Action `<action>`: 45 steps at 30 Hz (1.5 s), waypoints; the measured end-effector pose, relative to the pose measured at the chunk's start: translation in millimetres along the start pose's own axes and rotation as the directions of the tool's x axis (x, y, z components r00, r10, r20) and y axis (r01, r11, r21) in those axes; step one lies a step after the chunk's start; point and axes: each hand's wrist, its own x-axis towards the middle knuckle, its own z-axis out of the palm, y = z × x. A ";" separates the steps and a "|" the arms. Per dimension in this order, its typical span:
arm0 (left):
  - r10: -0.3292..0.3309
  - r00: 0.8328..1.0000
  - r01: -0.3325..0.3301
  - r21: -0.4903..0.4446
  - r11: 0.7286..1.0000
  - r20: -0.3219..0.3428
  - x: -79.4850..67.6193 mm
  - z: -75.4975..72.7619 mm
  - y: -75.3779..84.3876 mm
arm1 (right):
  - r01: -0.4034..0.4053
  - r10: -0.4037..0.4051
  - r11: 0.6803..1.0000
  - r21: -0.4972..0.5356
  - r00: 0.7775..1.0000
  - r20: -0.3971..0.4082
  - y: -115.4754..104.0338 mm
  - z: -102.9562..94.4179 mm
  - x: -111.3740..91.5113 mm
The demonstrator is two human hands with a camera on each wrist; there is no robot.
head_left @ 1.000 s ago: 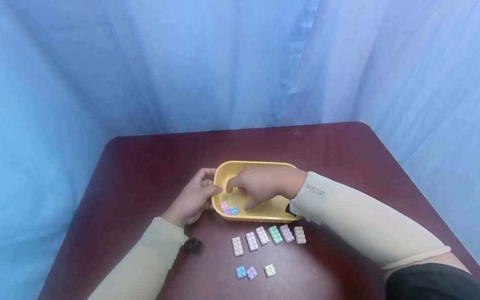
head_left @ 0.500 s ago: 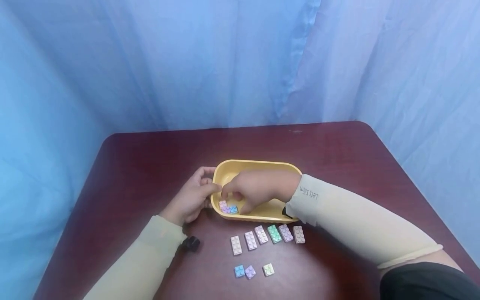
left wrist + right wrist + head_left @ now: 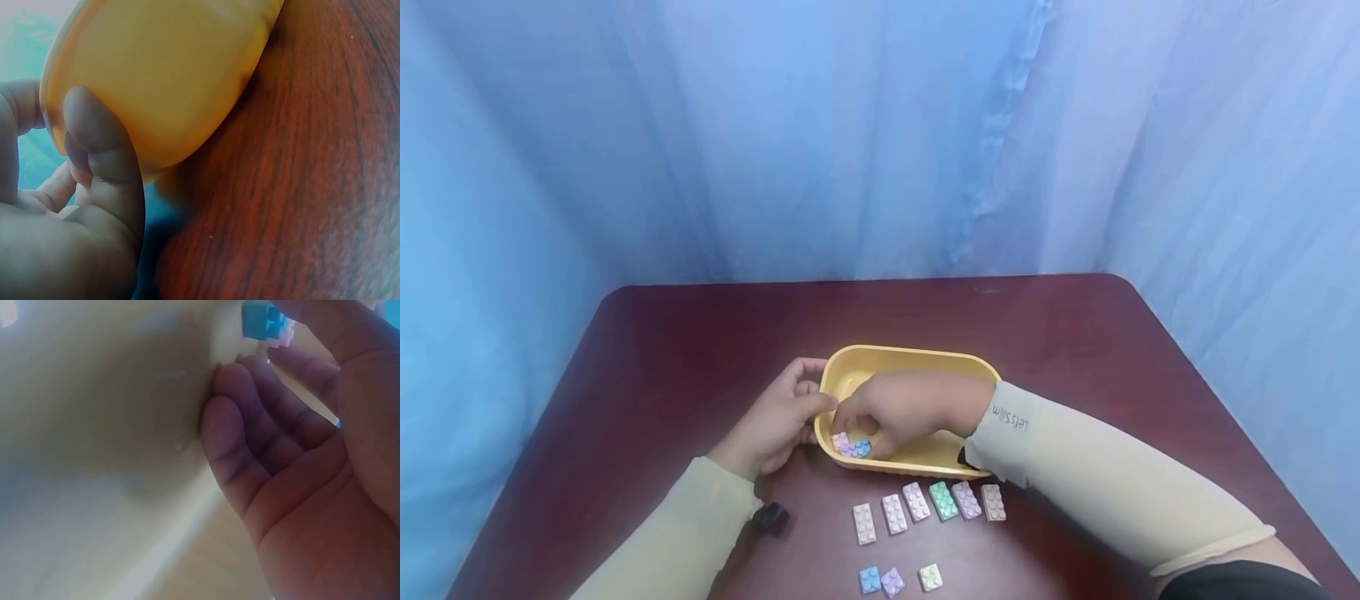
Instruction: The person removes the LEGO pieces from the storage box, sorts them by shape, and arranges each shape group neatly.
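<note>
The left hand (image 3: 778,421) grips the left end of a yellow plastic basket (image 3: 917,354), thumb over the rim and other fingers outside. In the left wrist view that thumb lies against the basket wall (image 3: 169,75). Inside the basket, the right hand (image 3: 906,408) pinches a small cluster of toy building bricks at the near left corner: a pink brick (image 3: 840,442), a purple one (image 3: 848,451) and a blue one (image 3: 862,448). Its index finger is at the pink end, its thumb beside the blue brick (image 3: 255,322). The other fingers curl against the basket in the right wrist view.
In front of the basket lies a row of eight-stud bricks, among them a green brick (image 3: 943,501). Nearer are small square bricks: blue (image 3: 869,580), purple (image 3: 892,582) and pale yellow (image 3: 930,577). Blue curtains (image 3: 850,142) surround the dark red table (image 3: 700,350).
The right hand has moved left and down inside the basket, its thumb and index finger closing in on the brick cluster. The left hand keeps its grip. The head view has shifted slightly.
</note>
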 end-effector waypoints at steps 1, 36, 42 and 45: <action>0.000 1.000 0.000 0.000 1.000 -0.001 -0.5 0.0 -0.2 | 0.007 -0.007 1.000 -0.004 1.000 -0.003 0.0 1.2 0.3; 0.021 1.000 -0.022 0.005 1.000 0.007 8.8 3.1 3.8 | -0.129 0.128 0.991 -0.037 0.991 -0.028 13.1 -9.3 -18.4; 0.020 1.000 -0.020 -0.003 1.000 0.010 10.6 1.8 3.3 | -0.102 0.098 0.993 -0.060 0.993 -0.060 13.2 -18.7 -23.9; 0.020 1.000 -0.020 -0.003 1.000 0.008 11.1 1.5 3.1 | -0.085 0.080 0.995 -0.057 0.993 -0.086 11.7 -25.0 -28.6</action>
